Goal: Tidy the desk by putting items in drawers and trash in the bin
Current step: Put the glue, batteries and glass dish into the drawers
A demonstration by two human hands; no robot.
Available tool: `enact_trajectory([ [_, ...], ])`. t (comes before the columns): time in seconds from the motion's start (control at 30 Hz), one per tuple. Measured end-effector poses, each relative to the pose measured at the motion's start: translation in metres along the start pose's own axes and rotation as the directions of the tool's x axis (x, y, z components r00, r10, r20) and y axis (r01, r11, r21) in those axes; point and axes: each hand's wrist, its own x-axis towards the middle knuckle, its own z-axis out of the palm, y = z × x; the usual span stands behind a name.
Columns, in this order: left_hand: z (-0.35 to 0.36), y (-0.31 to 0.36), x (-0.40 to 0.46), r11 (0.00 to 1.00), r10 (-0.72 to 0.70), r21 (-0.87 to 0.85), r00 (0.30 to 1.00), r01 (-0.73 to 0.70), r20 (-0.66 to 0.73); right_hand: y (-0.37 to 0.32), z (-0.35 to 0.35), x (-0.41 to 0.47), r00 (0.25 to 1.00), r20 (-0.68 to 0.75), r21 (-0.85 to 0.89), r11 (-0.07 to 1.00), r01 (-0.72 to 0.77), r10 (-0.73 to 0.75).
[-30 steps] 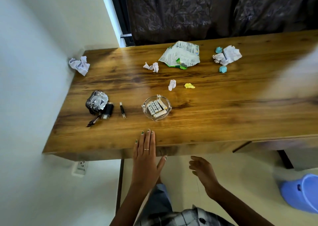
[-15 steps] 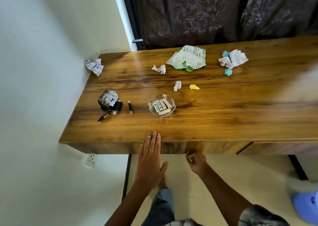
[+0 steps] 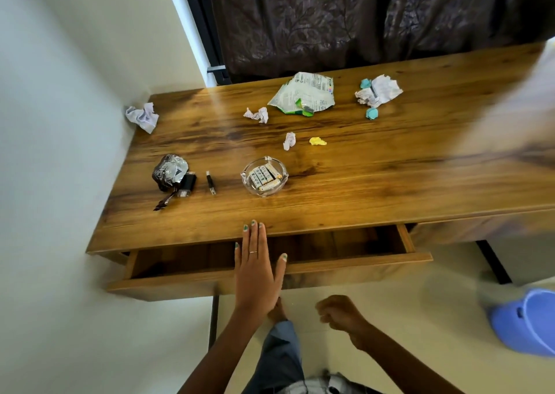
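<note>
The left hand reaches forward flat, fingers straight and together, fingertips at the front edge of the counter above the drawer, which stands pulled out with its visible part bare. The right hand hangs lower, fingers curled loosely, holding nothing. On the counter a glass dish holds about 4 batteries. A foil wrapper lies to its left, crumpled papers beyond. A blue bin stands on the floor at far right.
</note>
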Motion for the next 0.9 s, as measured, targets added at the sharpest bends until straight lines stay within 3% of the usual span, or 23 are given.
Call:
enact_trajectory([
  [0.07, 0.001, 0.007, 0.0, 0.999, -0.034, -0.004, 0.999, 0.034, 0.013, -0.008, 0.01, -0.023, 0.98, 0.058, -0.24, 0.95, 0.198, -0.19],
  [0.13, 0.001, 0.014, -0.001, 0.997, -0.073, -0.006, 0.997, 0.073, 0.025, -0.029, 0.02, -0.048, 0.892, 0.077, -0.321, 0.836, 0.446, -0.446],
  [0.17, 0.001, 0.016, -0.002, 0.996, -0.085, 0.0, 0.996, 0.085, 0.022, -0.041, 0.024, -0.061, 0.812, 0.03, -0.353, 0.754, 0.554, -0.582],
  [0.23, 0.001, 0.019, -0.007, 0.995, -0.1, 0.025, 0.995, 0.099, 0.019, -0.062, 0.026, -0.075, 0.557, -0.092, -0.54, 0.511, 0.669, -0.826],
  [0.27, 0.001, 0.02, -0.01, 0.994, -0.105, 0.046, 0.994, 0.104, 0.021, -0.069, 0.024, -0.075, 0.44, -0.106, -0.658, 0.395, 0.641, -0.892],
  [0.3, 0.001, 0.02, -0.013, 0.992, -0.108, 0.071, 0.994, 0.106, 0.023, -0.072, 0.02, -0.073, 0.395, -0.078, -0.755, 0.313, 0.576, -0.915],
  [0.33, 0.001, 0.019, -0.016, 0.99, -0.11, 0.09, 0.994, 0.108, 0.02, -0.074, 0.016, -0.072, 0.462, -0.027, -0.806, 0.293, 0.514, -0.886],
  [0.4, 0.0, 0.017, -0.021, 0.987, -0.125, 0.107, 0.992, 0.121, 0.026, -0.063, 0.008, -0.068, 0.667, 0.085, -0.873, 0.267, 0.407, -0.741],
  [0.43, -0.001, 0.017, -0.023, 0.985, -0.129, 0.116, 0.991, 0.124, 0.035, -0.055, 0.005, -0.066, 0.723, 0.129, -0.905, 0.217, 0.365, -0.679],
  [0.57, -0.001, 0.017, -0.037, 0.978, -0.13, 0.173, 0.989, 0.117, 0.066, -0.031, 0.004, -0.075, 0.705, 0.109, -0.951, 0.132, 0.278, -0.701],
  [0.7, -0.001, 0.016, -0.059, 0.971, -0.11, 0.219, 0.991, 0.091, 0.074, -0.017, 0.005, -0.086, 0.707, 0.174, -0.956, 0.056, 0.289, -0.686],
  [0.9, -0.002, 0.016, -0.1, 0.962, -0.099, 0.264, 0.988, 0.065, 0.119, 0.001, 0.003, -0.119, 0.785, 0.166, -0.925, 0.182, 0.333, -0.596],
])
